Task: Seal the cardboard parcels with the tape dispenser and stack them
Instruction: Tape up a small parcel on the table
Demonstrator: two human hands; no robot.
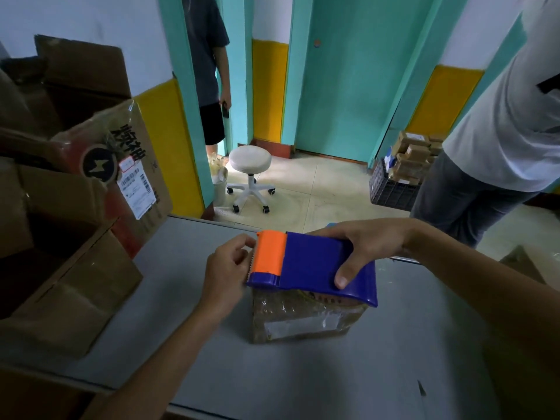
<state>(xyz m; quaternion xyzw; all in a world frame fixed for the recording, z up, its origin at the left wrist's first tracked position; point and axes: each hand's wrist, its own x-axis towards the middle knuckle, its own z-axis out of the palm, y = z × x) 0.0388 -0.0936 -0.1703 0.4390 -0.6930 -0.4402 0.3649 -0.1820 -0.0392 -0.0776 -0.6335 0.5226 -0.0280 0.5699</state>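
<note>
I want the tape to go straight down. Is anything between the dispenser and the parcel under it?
Nothing visible does. The right hand holds the tape dispenser just above the parcel; the left hand pinches at its orange end, by the parcel's left edge. The dispenser hides most of the parcel's top.

The one camera sits on the person's head and looks forward and down across the grey table [303,374], close above it. The left hand [227,265] and right hand [372,241] meet on the tape dispenser [315,262] near mid-frame; the wide lens also takes in the tiled floor [318,189] beyond the far edge.
</note>
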